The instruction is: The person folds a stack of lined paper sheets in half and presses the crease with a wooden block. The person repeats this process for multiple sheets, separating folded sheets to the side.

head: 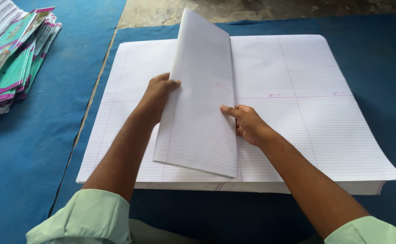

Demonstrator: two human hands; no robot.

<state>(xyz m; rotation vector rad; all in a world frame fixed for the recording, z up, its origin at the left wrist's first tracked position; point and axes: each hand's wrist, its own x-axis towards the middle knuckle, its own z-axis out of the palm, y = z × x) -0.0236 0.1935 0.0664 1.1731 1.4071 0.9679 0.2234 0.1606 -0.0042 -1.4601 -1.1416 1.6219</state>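
The left hand (156, 96) is closed on the left edge of a folded bundle of ruled sheets (201, 99), fingers curled over the top face. The right hand (246, 124) is pressed against the bundle's right fold edge, thumb on top; whether its fingers are wrapped beneath cannot be told. The bundle is held tilted, far end raised, near end resting on a thick stack of large ruled sheets (306, 117). The stack lies on a blue mat (35, 149). At far left a pile of coloured notebook covers (13, 54) is seen, well apart.

Risk, as judged: with the grip confined to mid-length, the raised far end could fan open or sag, and the fold could be skewed. The top sheet of the stack could be dragged or creased by the resting near edge.
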